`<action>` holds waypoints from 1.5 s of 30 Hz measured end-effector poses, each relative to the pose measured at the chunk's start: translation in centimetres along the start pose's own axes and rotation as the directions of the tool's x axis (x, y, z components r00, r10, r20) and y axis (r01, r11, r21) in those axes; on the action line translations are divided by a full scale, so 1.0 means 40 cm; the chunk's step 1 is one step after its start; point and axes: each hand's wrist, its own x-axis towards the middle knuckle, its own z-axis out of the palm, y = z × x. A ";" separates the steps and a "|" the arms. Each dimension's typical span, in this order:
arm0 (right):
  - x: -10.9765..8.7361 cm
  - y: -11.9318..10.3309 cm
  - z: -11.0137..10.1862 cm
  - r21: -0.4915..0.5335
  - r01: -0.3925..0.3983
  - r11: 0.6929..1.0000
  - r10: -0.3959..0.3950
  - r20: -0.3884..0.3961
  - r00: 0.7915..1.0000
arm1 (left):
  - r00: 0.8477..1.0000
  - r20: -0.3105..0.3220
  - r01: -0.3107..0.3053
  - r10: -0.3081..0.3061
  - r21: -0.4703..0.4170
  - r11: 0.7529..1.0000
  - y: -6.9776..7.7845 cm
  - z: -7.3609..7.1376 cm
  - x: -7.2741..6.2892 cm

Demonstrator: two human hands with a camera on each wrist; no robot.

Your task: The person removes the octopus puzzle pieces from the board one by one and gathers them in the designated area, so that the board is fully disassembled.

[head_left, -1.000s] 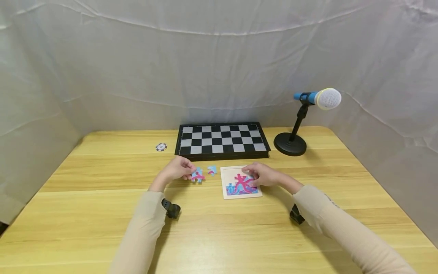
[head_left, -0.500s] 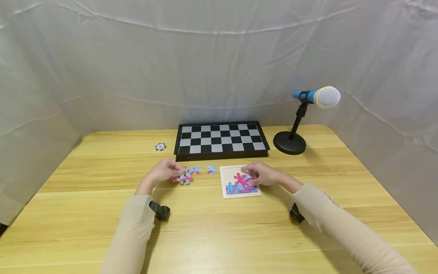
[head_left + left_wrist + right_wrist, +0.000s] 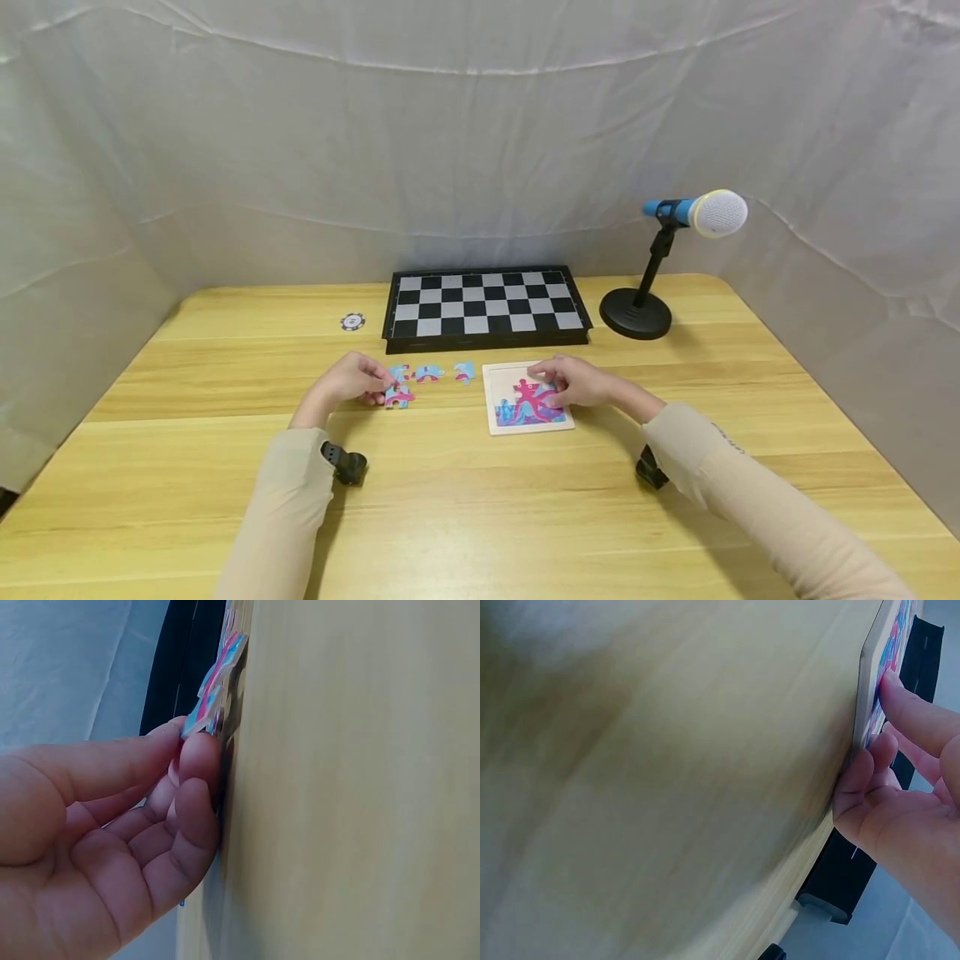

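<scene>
My left hand (image 3: pixel 348 382) pinches a blue-and-pink jigsaw piece (image 3: pixel 399 400) between thumb and fingertips, low over the wooden table. In the left wrist view the held piece (image 3: pixel 201 714) tilts up from the fingertips. Just behind it lies another jigsaw piece (image 3: pixel 400 371), partly overlapped. Two more loose pieces, a middle piece (image 3: pixel 428 372) and a right-hand piece (image 3: pixel 464 371), lie toward the puzzle board (image 3: pixel 491 400). That board's lower part holds a pink sea-creature picture. My right hand (image 3: pixel 573 382) grips the board's right side, thumb on the picture, other fingers against the edge (image 3: pixel 864 697).
A black-and-white chessboard (image 3: pixel 487 304) lies behind the pieces. Back right stands a toy microphone (image 3: pixel 716 214) on a round black base (image 3: pixel 636 314). A poker chip (image 3: pixel 352 322) lies at the left rear. Grey cloth (image 3: pixel 480 150) hangs around the table (image 3: pixel 480 517).
My left hand has moved left with its jigsaw piece, uncovering the loose pieces it overlapped before. My right hand stays on the puzzle board.
</scene>
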 end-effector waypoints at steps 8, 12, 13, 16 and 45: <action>-0.004 -0.003 0.001 0.007 -0.019 1.000 0.019 -0.008 1.000 | 0.999 0.000 0.043 -0.043 -0.006 0.999 0.008 0.000 -0.003; -0.005 -0.002 0.001 0.003 -0.017 1.000 0.017 -0.013 1.000 | 0.999 0.009 0.039 -0.039 -0.018 0.999 0.010 -0.002 -0.005; -0.005 -0.001 0.001 0.002 -0.015 1.000 0.015 -0.014 1.000 | 0.999 0.011 0.038 -0.038 -0.020 0.999 0.010 -0.002 -0.006; -0.004 0.000 0.001 0.000 -0.012 1.000 0.012 -0.014 1.000 | 0.999 0.010 0.044 -0.044 -0.029 0.999 0.012 -0.003 -0.009; -0.004 0.006 0.004 0.024 -0.005 1.000 0.006 -0.045 0.999 | 0.993 -0.012 -0.119 0.119 0.011 0.993 0.086 0.061 0.043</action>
